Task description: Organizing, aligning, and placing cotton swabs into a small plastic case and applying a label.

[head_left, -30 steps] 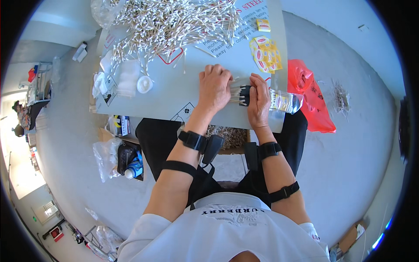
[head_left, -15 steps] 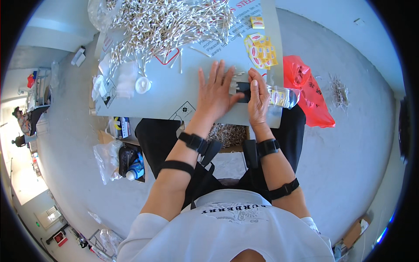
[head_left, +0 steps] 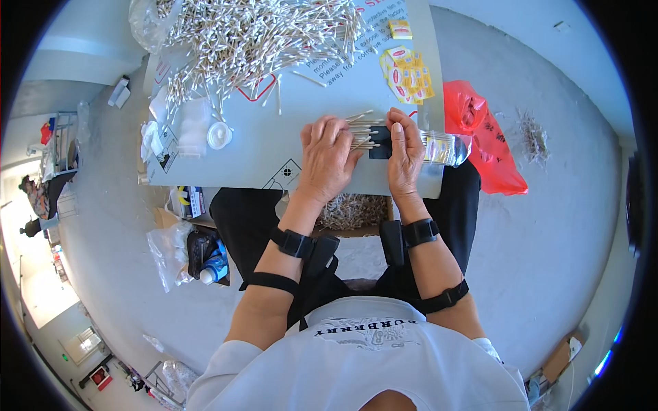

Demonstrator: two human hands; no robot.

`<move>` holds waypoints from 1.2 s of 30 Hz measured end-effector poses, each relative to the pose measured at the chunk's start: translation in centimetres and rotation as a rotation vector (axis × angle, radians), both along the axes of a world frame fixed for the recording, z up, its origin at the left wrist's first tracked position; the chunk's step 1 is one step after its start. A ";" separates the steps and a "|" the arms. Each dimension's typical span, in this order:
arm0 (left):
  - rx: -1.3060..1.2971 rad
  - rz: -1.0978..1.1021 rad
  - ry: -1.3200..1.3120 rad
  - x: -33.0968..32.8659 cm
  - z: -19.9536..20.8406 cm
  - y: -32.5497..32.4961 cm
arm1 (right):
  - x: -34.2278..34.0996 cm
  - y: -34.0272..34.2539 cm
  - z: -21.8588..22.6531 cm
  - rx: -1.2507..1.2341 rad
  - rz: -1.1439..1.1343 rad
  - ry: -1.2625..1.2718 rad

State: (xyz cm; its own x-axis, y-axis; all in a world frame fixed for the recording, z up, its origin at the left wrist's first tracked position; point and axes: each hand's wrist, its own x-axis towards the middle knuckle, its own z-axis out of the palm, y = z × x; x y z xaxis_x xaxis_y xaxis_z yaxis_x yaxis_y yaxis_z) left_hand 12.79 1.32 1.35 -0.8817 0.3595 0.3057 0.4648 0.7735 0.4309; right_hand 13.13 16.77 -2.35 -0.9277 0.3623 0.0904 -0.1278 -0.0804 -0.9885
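L grip (head_left: 325, 156) was curled at cotton swabs (head_left: 365, 134), R grip (head_left: 406, 154) beside black block (head_left: 379, 143); clear pkg. (head_left: 442, 148) lay just rt. Pinch, both: couldn't tell.

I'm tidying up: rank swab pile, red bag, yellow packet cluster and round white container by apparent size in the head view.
Largest first:
Swab pile
Red bag
Yellow packet cluster
Round white container

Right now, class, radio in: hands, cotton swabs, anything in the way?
Left hand at cotton swabs, right hand at clear packet. Swabs between the hands, tips showing. Swab pile farther off, not between them.
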 end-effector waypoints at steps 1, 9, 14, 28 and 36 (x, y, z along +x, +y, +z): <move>0.015 -0.011 -0.019 0.2 0.0 0.0 | 0.0 -0.1 0.0 0.022 -0.019 0.000; 0.058 0.075 0.036 0.7 -1.3 0.4 | -0.1 -0.3 0.4 0.100 -0.014 -0.007; 0.039 0.087 0.070 0.6 -1.4 -0.1 | -0.1 -0.2 0.8 0.255 0.001 0.020; 0.090 0.245 0.092 -1.8 -1.0 0.9 | -0.2 -0.3 1.0 0.310 -0.015 0.037; -0.071 0.122 0.076 -4.1 -1.0 0.7 | -0.2 -0.3 1.0 0.339 -0.038 0.036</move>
State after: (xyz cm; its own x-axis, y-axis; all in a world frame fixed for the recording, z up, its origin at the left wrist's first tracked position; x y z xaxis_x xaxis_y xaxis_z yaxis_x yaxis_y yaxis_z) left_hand 8.70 1.98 0.34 -0.8955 0.2737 0.3509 0.3944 0.8535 0.3406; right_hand 12.97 16.47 -1.31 -0.9079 0.3405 0.2445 -0.1600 0.2575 -0.9529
